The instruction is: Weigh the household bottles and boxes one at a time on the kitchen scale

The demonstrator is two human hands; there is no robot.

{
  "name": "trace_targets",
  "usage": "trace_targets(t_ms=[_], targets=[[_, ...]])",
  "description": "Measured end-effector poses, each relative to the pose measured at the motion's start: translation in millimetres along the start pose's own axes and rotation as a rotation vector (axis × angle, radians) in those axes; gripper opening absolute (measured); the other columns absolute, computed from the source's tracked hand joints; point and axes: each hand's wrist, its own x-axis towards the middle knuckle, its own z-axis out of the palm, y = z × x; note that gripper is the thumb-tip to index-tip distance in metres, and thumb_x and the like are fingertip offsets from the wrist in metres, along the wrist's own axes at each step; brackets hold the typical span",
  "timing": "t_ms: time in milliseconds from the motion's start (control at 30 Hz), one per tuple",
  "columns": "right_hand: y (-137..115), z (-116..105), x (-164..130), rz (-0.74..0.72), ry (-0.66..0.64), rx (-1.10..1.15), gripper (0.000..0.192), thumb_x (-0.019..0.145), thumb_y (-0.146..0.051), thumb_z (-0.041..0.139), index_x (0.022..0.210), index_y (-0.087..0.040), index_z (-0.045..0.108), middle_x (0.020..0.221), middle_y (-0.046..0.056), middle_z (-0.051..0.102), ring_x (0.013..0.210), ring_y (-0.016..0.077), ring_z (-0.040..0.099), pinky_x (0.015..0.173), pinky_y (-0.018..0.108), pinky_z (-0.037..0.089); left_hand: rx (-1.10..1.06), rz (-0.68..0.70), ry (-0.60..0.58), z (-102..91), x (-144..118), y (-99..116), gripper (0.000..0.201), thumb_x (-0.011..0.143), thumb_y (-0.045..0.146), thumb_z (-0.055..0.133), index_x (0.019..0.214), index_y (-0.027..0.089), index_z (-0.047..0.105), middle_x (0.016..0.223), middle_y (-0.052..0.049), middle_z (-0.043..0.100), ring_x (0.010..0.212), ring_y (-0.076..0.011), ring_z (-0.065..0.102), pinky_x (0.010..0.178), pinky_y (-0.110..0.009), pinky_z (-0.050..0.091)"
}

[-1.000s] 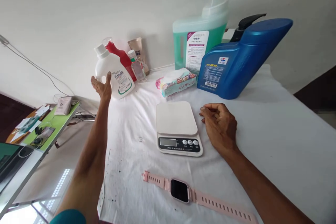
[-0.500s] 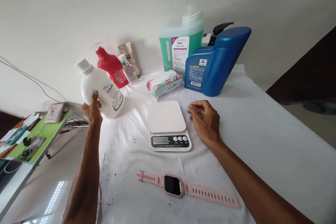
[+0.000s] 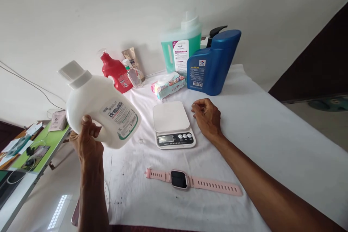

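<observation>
My left hand is closed round the handle of a white laundry detergent bottle with a green-edged label. The bottle is tilted, its white cap up to the left, and seems lifted off the cloth. My right hand rests on the table with fingers curled in; nothing shows in it. Just left of it sits a white kitchen scale with a bare platform; its small display cannot be read. Nearer to me lies a smartwatch with a pink strap, stretched out flat.
Along the wall stand a red bottle, a small clear bottle, a brown pouch, a green liquid jug and a blue container. A wipes pack lies before them. A green-topped table stands left.
My left hand has brought the white bottle closer to me, so it looks larger and lower. My right hand stays beside the scale. The view has shifted slightly.
</observation>
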Motion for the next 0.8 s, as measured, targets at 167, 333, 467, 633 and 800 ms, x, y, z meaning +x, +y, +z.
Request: trace_targets(t_ms=[167, 333, 467, 633, 800], targets=[[2, 2, 1, 0.015, -0.002, 0.003, 0.015, 0.082, -0.037, 0.057, 0.086, -0.023, 0.059, 0.078, 0.004, 0.07, 0.074, 0.0244, 0.068, 0.073, 0.041, 0.054, -0.122, 0.01, -0.113, 43.4, -5, 21, 0.062, 0.072, 0.058, 0.087, 0.058, 0.022, 0.039, 0.055, 0.007, 0.024, 0.05, -0.009, 0.022, 0.049, -0.027, 0.021], [3, 1, 0, 0.007, -0.006, 0.028, 0.017, 0.083, -0.038, 0.056, 0.087, -0.023, 0.059, 0.08, 0.004, 0.07, 0.074, 0.0239, 0.067, 0.072, 0.039, 0.053, -0.088, -0.067, -0.251, 88.0, -19, 22, 0.056, 0.067, 0.064, 0.086, 0.064, 0.024, 0.046, 0.057, 0.007, 0.023, 0.049, -0.0097, 0.022, 0.046, -0.028, 0.02], [2, -1, 0, -0.015, -0.007, 0.029, 0.016, 0.084, -0.037, 0.053, 0.087, -0.023, 0.058, 0.08, 0.004, 0.069, 0.073, 0.0226, 0.066, 0.073, 0.038, 0.052, -0.07, -0.138, -0.33, 109.7, -34, 9, 0.058, 0.064, 0.067, 0.085, 0.063, 0.024, 0.045, 0.056, 0.007, 0.021, 0.048, -0.01, 0.024, 0.046, -0.029, 0.023], [3, -2, 0, -0.023, -0.008, 0.027, 0.014, 0.085, -0.037, 0.052, 0.086, -0.024, 0.058, 0.079, 0.003, 0.069, 0.076, 0.0227, 0.065, 0.076, 0.038, 0.052, -0.045, -0.138, -0.365, 121.7, -43, 3, 0.061, 0.063, 0.07, 0.082, 0.061, 0.025, 0.041, 0.056, 0.007, 0.023, 0.049, -0.01, 0.023, 0.047, -0.029, 0.023], [2, -1, 0, -0.021, -0.01, 0.011, 0.013, 0.084, -0.035, 0.052, 0.086, -0.023, 0.057, 0.081, 0.004, 0.069, 0.077, 0.0234, 0.066, 0.079, 0.039, 0.051, -0.027, -0.131, -0.372, 123.0, -49, 3, 0.06, 0.063, 0.07, 0.082, 0.061, 0.025, 0.042, 0.056, 0.006, 0.026, 0.05, -0.0107, 0.026, 0.048, -0.03, 0.026]])
